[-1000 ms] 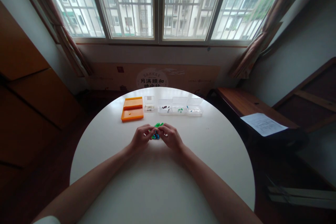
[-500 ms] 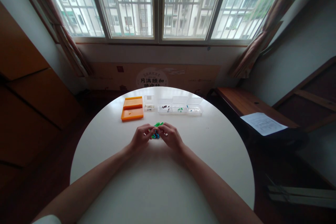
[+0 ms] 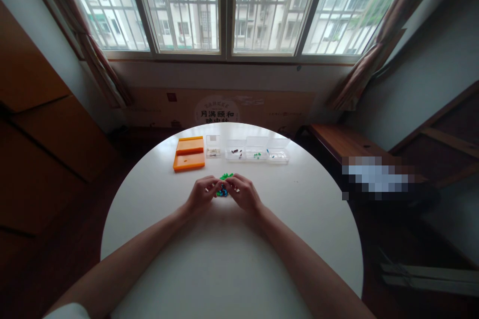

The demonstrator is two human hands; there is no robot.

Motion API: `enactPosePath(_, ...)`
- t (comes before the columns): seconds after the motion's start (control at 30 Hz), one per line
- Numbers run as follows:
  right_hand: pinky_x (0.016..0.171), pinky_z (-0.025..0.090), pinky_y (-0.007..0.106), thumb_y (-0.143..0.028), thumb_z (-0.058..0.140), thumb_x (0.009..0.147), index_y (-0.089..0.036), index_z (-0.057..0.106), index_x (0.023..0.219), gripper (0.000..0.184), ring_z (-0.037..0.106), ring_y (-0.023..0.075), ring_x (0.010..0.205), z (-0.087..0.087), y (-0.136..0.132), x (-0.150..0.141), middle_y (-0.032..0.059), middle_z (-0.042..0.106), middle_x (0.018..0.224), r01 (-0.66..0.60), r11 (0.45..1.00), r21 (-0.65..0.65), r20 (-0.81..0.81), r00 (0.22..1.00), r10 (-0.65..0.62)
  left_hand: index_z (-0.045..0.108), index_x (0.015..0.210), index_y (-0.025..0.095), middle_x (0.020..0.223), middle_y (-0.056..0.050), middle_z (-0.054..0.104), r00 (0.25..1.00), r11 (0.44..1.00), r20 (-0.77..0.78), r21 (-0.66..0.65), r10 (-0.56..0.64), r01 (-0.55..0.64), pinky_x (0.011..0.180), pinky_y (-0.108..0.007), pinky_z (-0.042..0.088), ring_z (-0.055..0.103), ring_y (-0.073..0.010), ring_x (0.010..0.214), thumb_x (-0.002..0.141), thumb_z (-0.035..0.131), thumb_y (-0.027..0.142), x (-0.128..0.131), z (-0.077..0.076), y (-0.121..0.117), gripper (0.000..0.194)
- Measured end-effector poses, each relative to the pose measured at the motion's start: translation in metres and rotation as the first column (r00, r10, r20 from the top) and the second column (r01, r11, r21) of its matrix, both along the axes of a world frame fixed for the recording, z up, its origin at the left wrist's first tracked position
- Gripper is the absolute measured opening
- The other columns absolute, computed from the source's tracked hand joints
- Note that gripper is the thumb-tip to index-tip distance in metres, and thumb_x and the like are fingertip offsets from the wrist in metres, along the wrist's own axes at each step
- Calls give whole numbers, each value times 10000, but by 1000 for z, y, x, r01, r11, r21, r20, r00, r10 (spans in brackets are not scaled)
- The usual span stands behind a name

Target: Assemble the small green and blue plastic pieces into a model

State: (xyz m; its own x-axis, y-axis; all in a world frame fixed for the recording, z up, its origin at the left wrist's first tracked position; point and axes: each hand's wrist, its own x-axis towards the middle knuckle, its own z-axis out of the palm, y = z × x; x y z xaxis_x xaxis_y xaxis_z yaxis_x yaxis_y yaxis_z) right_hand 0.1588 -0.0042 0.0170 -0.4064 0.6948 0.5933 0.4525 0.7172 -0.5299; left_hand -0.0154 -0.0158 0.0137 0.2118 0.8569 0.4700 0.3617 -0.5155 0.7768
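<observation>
Near the middle of the frame, your left hand point(image 3: 202, 193) and right hand point(image 3: 244, 193) meet over a small green-and-blue cluster point(image 3: 223, 191) of little parts. Your fingers are curled inward, neither spread nor pressed flat, and both sets of fingertips come together at the cluster, partly covering it. Green bits show above your fingertips, blue and dark ones below. The parts are too small and too hidden to tell whether either hand has closed on a piece, or whether the cluster rests on the white round table point(image 3: 232, 254).

Beyond your hands, toward the upper middle of the frame, an orange tray point(image 3: 189, 161) stands open on the table, with a small orange piece in its nearer half. Just right of it is a small clear box point(image 3: 213, 147) with tiny pale bits in it. Farther right, a clear case point(image 3: 245, 159) holds dark pieces on its left side and green ones on its right. Beside that, another clear box point(image 3: 278, 161) contains a few tiny bits, with a small blue piece at its left edge.
</observation>
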Motion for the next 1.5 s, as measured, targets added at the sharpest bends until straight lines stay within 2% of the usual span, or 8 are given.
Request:
enactPosePath(0.53, 644, 420, 238, -260, 459, 883, -185, 620, 884, 178, 520, 131, 670, -2, 1, -1, 42, 557, 755, -12, 1000, 20, -46, 999, 13, 683, 857, 144, 702, -32, 608, 999, 996, -7, 80, 41, -40, 485, -177, 470, 560, -79, 522, 827, 556, 318, 0, 2, 1, 218)
enactPosePath(1.23, 636, 429, 232, -251, 468, 877, -188, 613, 884, 158, 527, 129, 668, -2, 1, -1, 42, 561, 765, -12, 1000, 13, -60, 998, 13, 678, 822, 144, 686, -24, 586, 994, 987, 0, 119, 111, -110, 481, -175, 453, 533, -73, 521, 795, 594, 313, 0, 2, 0, 191)
enactPosePath(1.5, 633, 428, 229, -256, 479, 870, -191, 606, 884, 143, 525, 128, 660, -3, 1, -1, 38, 555, 759, -11, 1000, 9, -57, 998, 12, 669, 825, 146, 720, -24, 583, 994, 988, 26, 111, 102, -104, 469, -162, 457, 542, -66, 521, 788, 601, 297, 0, 1, 1, 170)
